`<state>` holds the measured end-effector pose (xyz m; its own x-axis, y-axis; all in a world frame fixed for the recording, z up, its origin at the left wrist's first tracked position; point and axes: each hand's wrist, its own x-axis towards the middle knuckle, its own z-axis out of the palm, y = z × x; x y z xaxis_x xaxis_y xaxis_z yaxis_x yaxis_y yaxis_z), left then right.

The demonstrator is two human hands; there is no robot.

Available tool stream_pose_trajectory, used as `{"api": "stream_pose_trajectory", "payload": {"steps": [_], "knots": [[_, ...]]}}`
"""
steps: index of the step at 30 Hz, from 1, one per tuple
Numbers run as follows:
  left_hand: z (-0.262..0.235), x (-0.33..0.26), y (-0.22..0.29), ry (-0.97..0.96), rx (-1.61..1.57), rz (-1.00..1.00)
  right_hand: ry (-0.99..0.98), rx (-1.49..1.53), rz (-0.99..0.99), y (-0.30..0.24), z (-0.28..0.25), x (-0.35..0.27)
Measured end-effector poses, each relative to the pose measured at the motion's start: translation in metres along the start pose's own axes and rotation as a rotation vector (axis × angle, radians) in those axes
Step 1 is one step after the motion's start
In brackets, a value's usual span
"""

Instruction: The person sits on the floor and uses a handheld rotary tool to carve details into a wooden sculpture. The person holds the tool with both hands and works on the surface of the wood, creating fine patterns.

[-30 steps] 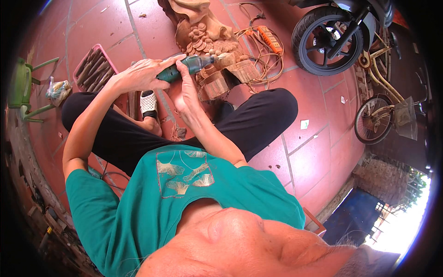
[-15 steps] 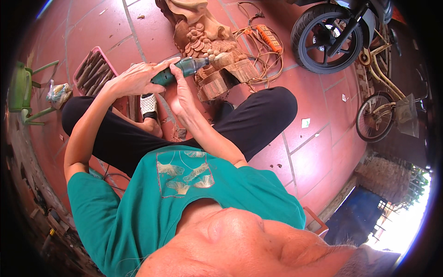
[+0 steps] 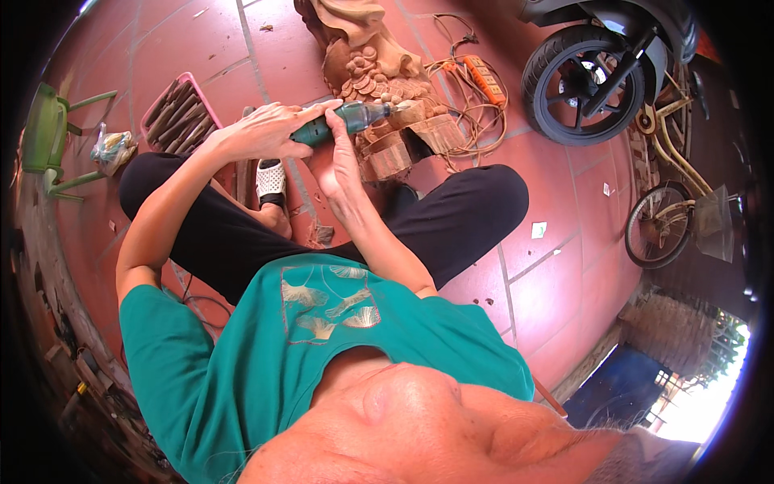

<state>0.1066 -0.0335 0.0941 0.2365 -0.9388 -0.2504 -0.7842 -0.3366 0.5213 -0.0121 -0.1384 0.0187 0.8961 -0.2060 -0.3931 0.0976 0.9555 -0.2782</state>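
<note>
Both hands hold a green rotary power tool (image 3: 343,119) with a clear grey nose. My left hand (image 3: 270,133) is wrapped over its rear end, fingers closed on the body. My right hand (image 3: 337,161) grips it from the near side, thumb up along the body and the other fingers mostly hidden beneath. The nose points right, and its thin bit meets or nearly meets a brown wood carving (image 3: 387,85) with coin-like discs and flowing folds; actual contact is too small to tell. The carving's blocky lower end (image 3: 435,133) lies just beyond my knees.
A pink basket (image 3: 190,78) of dark chisel-like bars stands at left, near a green plastic chair (image 3: 47,133) and a plastic bag (image 3: 113,149). An orange power strip (image 3: 484,79) and coiled cords lie behind the carving. A motorbike wheel (image 3: 582,85) and bicycle (image 3: 659,224) stand right.
The whole view has shifted, so the scene sits slightly lower and farther right. Both hands keep their hold on the rotary tool, whose tip has slid a little rightward along the carving.
</note>
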Motion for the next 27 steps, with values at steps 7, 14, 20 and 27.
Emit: {"api": "stream_pose_trajectory", "payload": {"steps": [7, 14, 20, 27], "knots": [[0.003, -0.006, 0.004, -0.002, -0.006, -0.042, -0.005, 0.008, 0.054, 0.002, -0.011, 0.007], [0.013, -0.018, -0.008, 0.072, -0.009, -0.034, -0.028, -0.021, 0.068, 0.016, -0.019, 0.011], [0.007, -0.023, -0.006, 0.087, -0.07, -0.043, -0.046, -0.039, 0.094, 0.021, -0.02, 0.019], [-0.014, -0.018, -0.007, 0.136, -0.104, -0.129, -0.038, -0.144, 0.069, 0.017, 0.005, 0.038]]}}
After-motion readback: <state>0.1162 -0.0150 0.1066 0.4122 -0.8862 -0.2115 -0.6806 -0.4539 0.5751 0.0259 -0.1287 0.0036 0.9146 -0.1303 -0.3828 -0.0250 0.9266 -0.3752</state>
